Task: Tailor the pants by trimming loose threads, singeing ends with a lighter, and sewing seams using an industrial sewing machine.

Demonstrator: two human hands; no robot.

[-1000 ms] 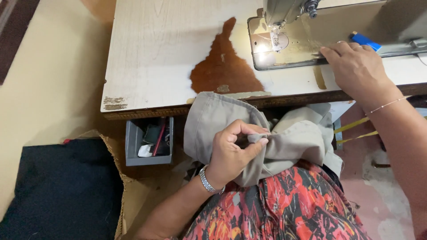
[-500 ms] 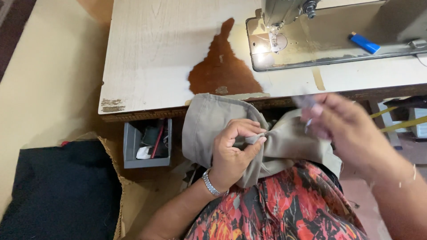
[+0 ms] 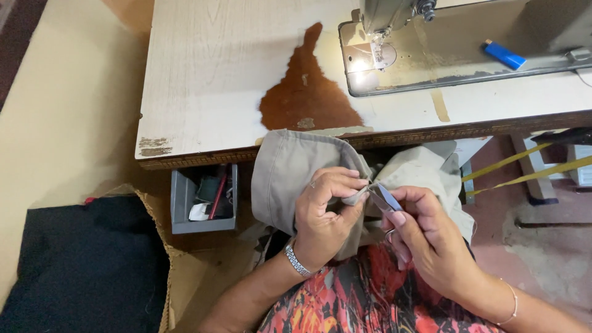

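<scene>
The single camera sits on my head, looking steeply down and close over my lap, facing the sewing table [image 3: 209, 92] at twelve o'clock and the floor at nine o'clock.

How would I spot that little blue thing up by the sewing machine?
Find the sewing machine at the table's far right. On its grey base, right of the needle, lies a small lighter, set at a slant. It is the only bright blue thing there.

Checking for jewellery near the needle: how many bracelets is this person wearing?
2. A silver bracelet on the left wrist, a thin bracelet on the right wrist. More could sit out of frame up the arms.
</scene>
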